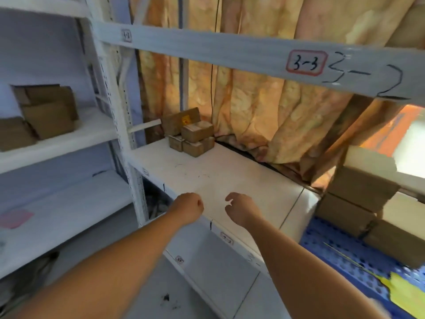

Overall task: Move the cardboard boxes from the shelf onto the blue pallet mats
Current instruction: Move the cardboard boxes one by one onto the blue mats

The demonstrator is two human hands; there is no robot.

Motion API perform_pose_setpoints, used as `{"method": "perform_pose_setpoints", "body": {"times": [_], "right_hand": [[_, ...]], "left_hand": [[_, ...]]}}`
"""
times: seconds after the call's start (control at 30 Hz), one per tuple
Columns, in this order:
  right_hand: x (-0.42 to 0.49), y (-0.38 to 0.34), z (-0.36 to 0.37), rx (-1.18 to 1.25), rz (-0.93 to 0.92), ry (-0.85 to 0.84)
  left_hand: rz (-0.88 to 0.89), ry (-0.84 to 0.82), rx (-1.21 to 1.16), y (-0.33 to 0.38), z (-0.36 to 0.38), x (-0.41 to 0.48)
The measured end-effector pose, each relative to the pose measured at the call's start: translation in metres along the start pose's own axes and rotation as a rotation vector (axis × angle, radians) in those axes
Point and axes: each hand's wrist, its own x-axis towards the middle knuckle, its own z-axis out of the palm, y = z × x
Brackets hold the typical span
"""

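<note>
A small pile of cardboard boxes [190, 132] sits at the far left back of the white shelf board [232, 180]. My left hand [188, 207] hovers over the shelf's front edge with its fingers curled into a loose fist, holding nothing. My right hand [241, 209] is beside it, fingers bent and apart, also holding nothing. Both hands are well short of the pile. At the right, larger cardboard boxes [358, 199] are stacked on the blue pallet mat [340, 261].
A second white rack at the left holds more cardboard boxes [46, 111]. An upper shelf beam [230, 50] labelled 3-3 crosses overhead. An orange curtain [264, 111] hangs behind the shelf. Yellow material [407, 293] lies on the mat at lower right.
</note>
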Motion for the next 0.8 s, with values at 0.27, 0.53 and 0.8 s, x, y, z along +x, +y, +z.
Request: {"method": "perform_pose_setpoints", "body": {"times": [0.27, 0.53, 0.8], "right_hand": [[0.103, -0.055, 0.04, 0.114, -0.044, -0.046], [0.218, -0.11, 0.034, 0.212, -0.091, -0.053], [0.282, -0.142, 0.025, 0.124, -0.105, 0.043]], "left_hand": [[-0.138, 0.101, -0.142, -0.045, -0.024, 0.087], [-0.169, 0.127, -0.136, -0.071, -0.076, 0.176], [-0.115, 0.188, -0.319, -0.087, -0.121, 0.261]]}}
